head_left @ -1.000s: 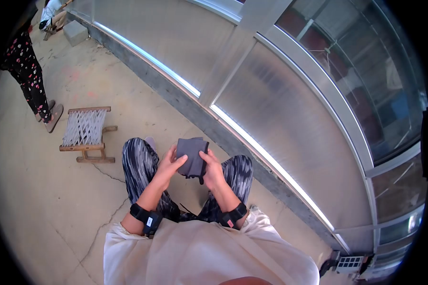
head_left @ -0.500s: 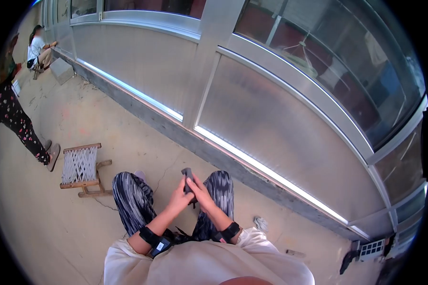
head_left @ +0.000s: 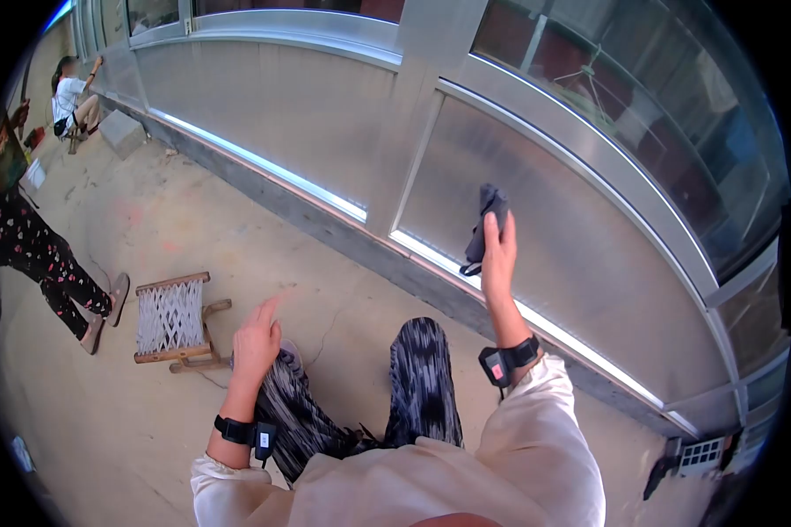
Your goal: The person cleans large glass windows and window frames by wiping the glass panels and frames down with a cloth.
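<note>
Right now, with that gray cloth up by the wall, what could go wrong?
The gray cloth is in the right hand alone, its dark lower end hanging loose, so it might slip or snag on the metal strip there. The woven-seat stool stands close by the left leg; a sideways shift could knock it.

I have the right forearm (head_left: 510, 318) stretched ahead and out to the side, the right hand (head_left: 500, 252) closed in a grip; from here I see the left forearm (head_left: 237, 401) pointing forward, the left hand (head_left: 257, 341) palm-down, loosely extended.
</note>
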`<action>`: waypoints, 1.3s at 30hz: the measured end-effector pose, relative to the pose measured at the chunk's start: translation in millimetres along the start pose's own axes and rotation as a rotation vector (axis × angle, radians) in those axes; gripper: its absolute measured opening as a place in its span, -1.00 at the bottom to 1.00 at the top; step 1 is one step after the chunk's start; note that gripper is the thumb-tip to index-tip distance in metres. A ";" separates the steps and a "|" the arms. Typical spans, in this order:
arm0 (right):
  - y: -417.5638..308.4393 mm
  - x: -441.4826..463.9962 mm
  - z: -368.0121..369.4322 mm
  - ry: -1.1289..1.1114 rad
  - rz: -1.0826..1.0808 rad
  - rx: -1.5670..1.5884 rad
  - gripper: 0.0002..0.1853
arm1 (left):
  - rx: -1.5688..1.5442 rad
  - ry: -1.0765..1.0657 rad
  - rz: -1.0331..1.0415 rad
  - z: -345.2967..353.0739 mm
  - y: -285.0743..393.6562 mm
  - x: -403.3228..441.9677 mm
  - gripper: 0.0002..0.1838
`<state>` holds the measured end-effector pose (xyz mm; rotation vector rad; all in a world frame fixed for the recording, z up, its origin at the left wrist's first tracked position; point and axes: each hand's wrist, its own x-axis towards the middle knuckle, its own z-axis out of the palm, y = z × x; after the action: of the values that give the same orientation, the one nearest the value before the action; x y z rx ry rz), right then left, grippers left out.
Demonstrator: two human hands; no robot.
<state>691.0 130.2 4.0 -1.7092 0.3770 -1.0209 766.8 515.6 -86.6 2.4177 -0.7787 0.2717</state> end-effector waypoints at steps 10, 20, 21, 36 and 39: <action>-70.3 208.1 60.7 0.211 -1.231 -1.139 -0.45 | 0.041 0.016 -0.153 8.2 -20.7 -10.0 -0.64; -53.8 203.4 -9.2 0.098 -1.155 -1.415 -0.42 | 0.138 -0.012 -0.163 6.2 -12.4 -12.7 -0.70; -51.2 199.2 -25.4 0.116 -1.139 -1.371 -0.40 | 0.154 -0.025 -0.164 6.1 -13.3 -13.6 -0.70; -40.5 148.3 -240.6 0.421 -0.863 -1.446 -0.31 | 0.292 -0.069 -0.135 7.9 -9.8 -13.0 -0.72; -32.6 141.6 -288.1 0.523 -0.803 -1.457 -0.32 | 0.309 -0.064 -0.088 13.8 -13.3 -13.2 -0.72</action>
<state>541.9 -132.4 117.5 -2.9864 0.9639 -2.0719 764.1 522.5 -108.6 2.7548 -0.6980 0.2996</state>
